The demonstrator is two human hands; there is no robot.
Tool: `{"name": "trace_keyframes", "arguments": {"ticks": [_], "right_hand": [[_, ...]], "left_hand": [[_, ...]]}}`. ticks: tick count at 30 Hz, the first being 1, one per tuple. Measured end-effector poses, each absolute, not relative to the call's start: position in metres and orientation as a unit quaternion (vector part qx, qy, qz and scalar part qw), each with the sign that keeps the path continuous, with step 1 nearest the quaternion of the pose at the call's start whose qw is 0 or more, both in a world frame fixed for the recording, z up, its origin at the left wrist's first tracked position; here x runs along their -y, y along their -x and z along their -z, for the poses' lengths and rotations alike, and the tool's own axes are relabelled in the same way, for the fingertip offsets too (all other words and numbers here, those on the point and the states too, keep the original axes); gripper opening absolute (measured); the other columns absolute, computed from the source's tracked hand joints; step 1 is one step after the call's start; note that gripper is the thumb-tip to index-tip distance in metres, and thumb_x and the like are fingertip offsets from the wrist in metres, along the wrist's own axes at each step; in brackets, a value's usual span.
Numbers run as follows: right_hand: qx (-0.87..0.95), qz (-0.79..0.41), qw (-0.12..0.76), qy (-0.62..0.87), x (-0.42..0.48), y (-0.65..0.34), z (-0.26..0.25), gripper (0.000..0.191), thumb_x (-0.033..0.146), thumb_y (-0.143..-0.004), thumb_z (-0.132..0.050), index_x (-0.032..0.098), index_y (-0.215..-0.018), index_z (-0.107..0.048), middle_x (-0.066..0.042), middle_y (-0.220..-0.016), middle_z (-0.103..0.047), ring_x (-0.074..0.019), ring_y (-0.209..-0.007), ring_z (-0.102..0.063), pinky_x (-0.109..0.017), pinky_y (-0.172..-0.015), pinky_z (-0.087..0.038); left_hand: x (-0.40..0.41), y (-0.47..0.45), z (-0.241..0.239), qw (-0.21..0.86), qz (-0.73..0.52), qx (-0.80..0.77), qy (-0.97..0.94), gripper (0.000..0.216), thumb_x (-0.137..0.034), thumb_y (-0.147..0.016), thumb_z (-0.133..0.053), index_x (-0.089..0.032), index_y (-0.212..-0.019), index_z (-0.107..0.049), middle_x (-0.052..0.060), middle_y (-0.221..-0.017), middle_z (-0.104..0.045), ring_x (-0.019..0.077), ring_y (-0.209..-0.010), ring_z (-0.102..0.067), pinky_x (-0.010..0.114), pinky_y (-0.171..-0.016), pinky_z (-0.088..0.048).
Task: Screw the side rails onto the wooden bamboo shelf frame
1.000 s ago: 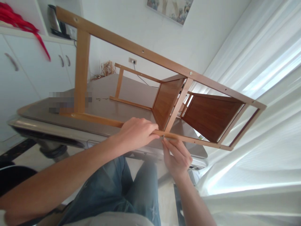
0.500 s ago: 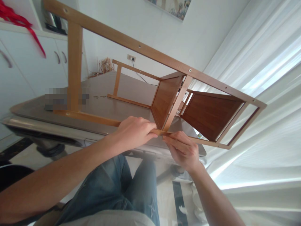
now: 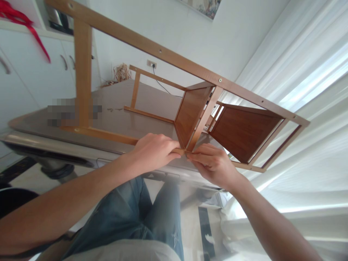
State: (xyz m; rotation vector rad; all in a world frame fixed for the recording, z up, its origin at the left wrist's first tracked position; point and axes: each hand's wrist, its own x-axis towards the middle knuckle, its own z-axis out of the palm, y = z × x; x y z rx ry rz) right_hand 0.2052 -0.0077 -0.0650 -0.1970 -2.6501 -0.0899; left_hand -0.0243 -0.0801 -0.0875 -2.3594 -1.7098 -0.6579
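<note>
A wooden shelf rack point(image 3: 174, 61) lies on its side on the table, two brown shelf panels set between its frames. My left hand point(image 3: 153, 152) is closed round the near rail, left of the crosspiece point(image 3: 202, 119). Close by on the right, my right hand point(image 3: 213, 161) makes a pinch at the rail's outer face, where the crosspiece meets it. What sits between those fingertips is too small and hidden to name. A screw head point(image 3: 220, 80) shows in the upper rail at the crosspiece's other end.
The grey tabletop point(image 3: 114, 119) runs under the rack, its thick edge before my knees. White curtains point(image 3: 307, 145) hang at the right. White cabinets point(image 3: 29, 69) with a red ribbon point(image 3: 35, 34) stand at the left. A corded plug point(image 3: 153, 65) is in the wall socket.
My right hand has turned at the wrist, its forearm swinging out to the right, with the fingertips still at the joint. My left hand keeps its hold on the rail.
</note>
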Motion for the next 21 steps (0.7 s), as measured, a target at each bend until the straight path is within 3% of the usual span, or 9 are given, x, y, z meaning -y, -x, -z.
{"name": "trace_keyframes", "arguments": {"ticks": [6, 10, 21], "right_hand": [[0.919, 0.127, 0.339, 0.156, 0.029, -0.206, 0.095, 0.013, 0.01, -0.095, -0.066, 0.016, -0.103, -0.073, -0.007, -0.09, -0.076, -0.0195, -0.079, -0.068, -0.034, -0.072, -0.052], [0.883, 0.203, 0.376, 0.196, 0.04, -0.203, 0.113, 0.02, 0.009, -0.093, -0.068, 0.02, -0.109, -0.072, -0.007, -0.095, -0.078, -0.0229, -0.085, -0.071, -0.037, -0.078, -0.053], [0.836, 0.177, 0.462, 0.237, 0.043, -0.198, 0.137, 0.03, 0.008, -0.089, -0.073, 0.023, -0.116, -0.073, -0.008, -0.102, -0.076, -0.0263, -0.096, -0.068, -0.042, -0.085, -0.055]], "left_hand": [[0.08, 0.023, 0.087, 0.07, 0.218, 0.583, 0.779, 0.023, -0.043, -0.097, -0.06, -0.026, -0.088, -0.073, 0.0, -0.081, -0.077, 0.0215, -0.075, -0.072, 0.03, -0.057, -0.031], [0.081, 0.02, 0.086, 0.065, 0.212, 0.593, 0.774, 0.026, -0.045, -0.096, -0.06, -0.026, -0.087, -0.073, 0.001, -0.081, -0.077, 0.0227, -0.075, -0.072, 0.03, -0.058, -0.036], [0.081, 0.018, 0.088, 0.05, 0.213, 0.601, 0.769, 0.028, -0.049, -0.096, -0.06, -0.027, -0.09, -0.076, 0.003, -0.082, -0.078, 0.0229, -0.074, -0.071, 0.03, -0.064, -0.043]]}}
